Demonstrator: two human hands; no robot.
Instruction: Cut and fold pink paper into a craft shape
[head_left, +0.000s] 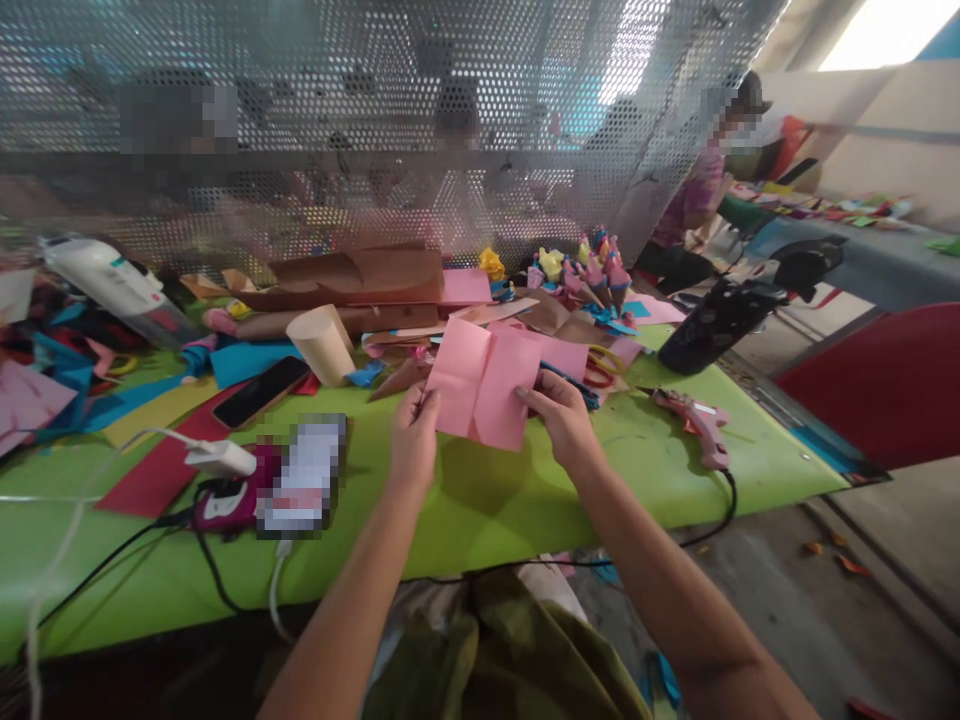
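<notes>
A square of pink paper (480, 385) with crossing fold creases is held up above the green tabletop (480, 490). My left hand (415, 430) pinches its left edge between thumb and fingers. On the right edge, my right hand (561, 412) grips the sheet with the thumb on the front face. Behind my right hand lie scissors (602, 367) with red and yellow handles, partly covered. A pink glue gun (697, 420) rests further right, its nozzle pointing left.
On the left are a power strip (236, 500), a charging phone (304, 475), a dark phone (259, 390) and a cardboard tube (322, 345). Finished paper figures (600, 265) stand at the back. A black bottle (709, 320) leans at right. Perforated metal (375, 150) rises behind.
</notes>
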